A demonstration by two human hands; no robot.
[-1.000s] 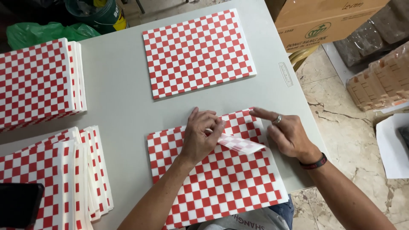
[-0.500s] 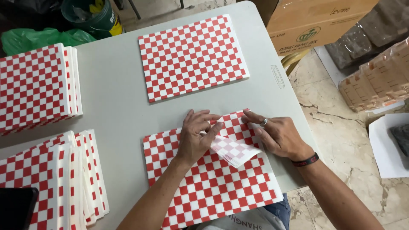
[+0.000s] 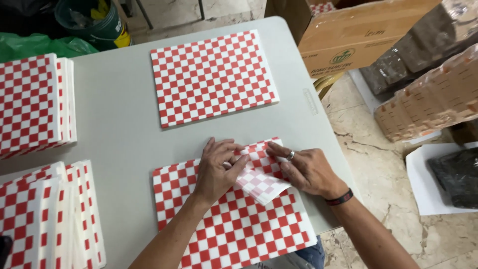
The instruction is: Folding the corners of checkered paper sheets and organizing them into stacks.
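The left hand (image 3: 215,168) and right hand (image 3: 304,170) press flat, fingers extended, on a folded-over corner (image 3: 261,183) of a red-and-white checkered paper sheet (image 3: 234,224) at the grey table's (image 3: 119,134) near edge. Another checkered sheet (image 3: 213,75) lies beyond; stacks (image 3: 35,102) sit left.

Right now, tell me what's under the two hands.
The left hand and right hand press a folded-over corner of the red-and-white checkered paper stack on the grey table. The crease beneath the fingers is hidden.
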